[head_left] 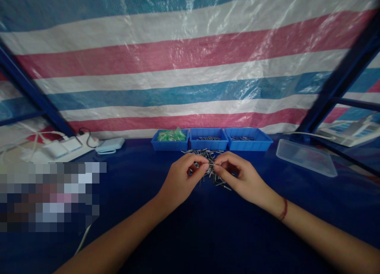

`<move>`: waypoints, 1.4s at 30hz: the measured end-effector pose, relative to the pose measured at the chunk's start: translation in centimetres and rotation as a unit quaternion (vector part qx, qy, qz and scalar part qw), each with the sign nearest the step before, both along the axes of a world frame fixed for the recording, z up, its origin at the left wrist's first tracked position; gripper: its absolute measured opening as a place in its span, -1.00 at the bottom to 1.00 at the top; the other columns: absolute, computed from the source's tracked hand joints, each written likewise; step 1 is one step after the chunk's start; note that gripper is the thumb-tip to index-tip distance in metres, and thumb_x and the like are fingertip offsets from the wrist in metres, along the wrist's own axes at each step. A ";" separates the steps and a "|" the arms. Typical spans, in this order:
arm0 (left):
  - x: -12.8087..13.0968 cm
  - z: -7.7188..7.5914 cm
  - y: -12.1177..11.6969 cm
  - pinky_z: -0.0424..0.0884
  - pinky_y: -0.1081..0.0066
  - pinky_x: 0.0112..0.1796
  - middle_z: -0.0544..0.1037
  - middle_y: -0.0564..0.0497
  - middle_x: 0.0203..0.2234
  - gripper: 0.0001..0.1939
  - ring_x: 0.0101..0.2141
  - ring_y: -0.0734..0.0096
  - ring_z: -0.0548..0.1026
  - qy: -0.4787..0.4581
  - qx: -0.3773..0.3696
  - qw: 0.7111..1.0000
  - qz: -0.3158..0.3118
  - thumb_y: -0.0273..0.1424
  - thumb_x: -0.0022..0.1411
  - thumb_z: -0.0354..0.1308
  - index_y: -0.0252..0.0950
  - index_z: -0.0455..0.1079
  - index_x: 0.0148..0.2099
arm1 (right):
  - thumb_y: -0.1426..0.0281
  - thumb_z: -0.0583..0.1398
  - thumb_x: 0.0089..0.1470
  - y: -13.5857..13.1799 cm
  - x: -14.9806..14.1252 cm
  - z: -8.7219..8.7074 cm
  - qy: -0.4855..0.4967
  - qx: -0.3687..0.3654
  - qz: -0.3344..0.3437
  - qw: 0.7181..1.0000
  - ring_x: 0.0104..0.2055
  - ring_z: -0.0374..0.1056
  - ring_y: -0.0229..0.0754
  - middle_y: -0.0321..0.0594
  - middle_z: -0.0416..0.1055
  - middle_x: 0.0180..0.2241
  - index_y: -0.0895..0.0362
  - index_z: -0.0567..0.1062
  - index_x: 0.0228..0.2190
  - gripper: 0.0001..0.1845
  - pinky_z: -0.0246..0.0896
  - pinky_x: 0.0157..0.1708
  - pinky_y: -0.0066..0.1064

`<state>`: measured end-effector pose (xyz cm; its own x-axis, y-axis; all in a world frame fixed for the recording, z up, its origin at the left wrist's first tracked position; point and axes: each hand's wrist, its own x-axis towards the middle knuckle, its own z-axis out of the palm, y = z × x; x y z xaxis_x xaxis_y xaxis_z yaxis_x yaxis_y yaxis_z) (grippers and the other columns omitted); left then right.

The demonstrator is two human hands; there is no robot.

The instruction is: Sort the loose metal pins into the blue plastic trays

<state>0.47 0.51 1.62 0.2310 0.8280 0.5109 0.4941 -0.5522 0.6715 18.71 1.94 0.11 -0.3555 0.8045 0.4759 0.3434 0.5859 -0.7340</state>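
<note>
Evidently this is close fingertip work: the left hand (179, 177) and the right hand (242, 179) meet over a heap of slim metal pins (220, 182) on the dark blue surface (133, 167). Each hand is nearly closed, thumb and forefinger drawn together in a pinch on a small metal piece (211, 163) between them, the other fingers curled loosely; whether it is one piece or two touching is too small to tell. Handling it well, I would judge, calls for a light pinch near the ends, the middle left in sight, and both wrists steady so that the fingertips do the fine turning. Such thin, smooth parts probably slip and roll easily, so working low over the heap is sensible, since a dropped one would not fall far, though it could be lost among the others. Just behind the heap, three blue plastic bins stand in a row. The left bin (170, 146) holds a green plastic bag (172, 136), its contents hard to make out; the middle bin (209, 146) and the right bin (249, 146) each hold loose metal parts much like those in the heap. Well to the right, a shallow translucent plastic tray or lid (305, 157) lies flat.
</note>
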 end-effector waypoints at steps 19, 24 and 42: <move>-0.3 -1.2 0.6 0.30 0.48 -0.47 0.48 0.07 -0.35 -0.67 -0.57 0.56 0.34 0.079 -0.052 0.995 -0.039 -0.34 0.25 0.02 -0.23 0.23 0.06 | 0.37 0.14 0.09 1.7 2.2 1.4 -0.018 0.181 -0.108 0.977 -0.45 0.27 -0.27 -0.25 0.38 -0.42 0.11 0.43 -0.35 -0.91 0.19 -0.44 -0.40; -1.0 -1.5 1.6 0.33 0.42 -0.40 0.50 0.03 -0.33 -0.70 -0.53 0.52 0.38 0.137 -0.028 0.990 -0.015 -0.39 0.24 0.01 -0.26 0.28 0.02 | 0.31 0.13 0.08 6.7 7.1 0.6 -0.022 0.190 -0.370 0.909 -0.47 0.28 -0.20 -0.18 0.41 -0.43 0.14 0.47 -0.32 -0.81 0.23 -0.41 -0.32; -3.4 -1.2 2.9 0.31 0.42 -0.34 0.46 0.02 -0.35 -0.78 -0.37 0.40 0.44 0.320 -0.026 0.947 0.016 -0.26 0.20 0.03 -0.27 0.41 -0.30 | 0.30 0.13 0.04 5.1 4.9 0.2 -0.123 0.188 -0.258 0.940 -0.40 0.28 -0.18 -0.08 0.37 -0.24 0.19 0.31 -0.09 -0.62 0.22 -0.43 -0.32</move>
<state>-2.93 3.42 0.42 0.4543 0.8598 0.2332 0.8246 -0.5050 0.2551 23.59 7.00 0.29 -0.1006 0.6917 0.7151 0.7855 0.4963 -0.3696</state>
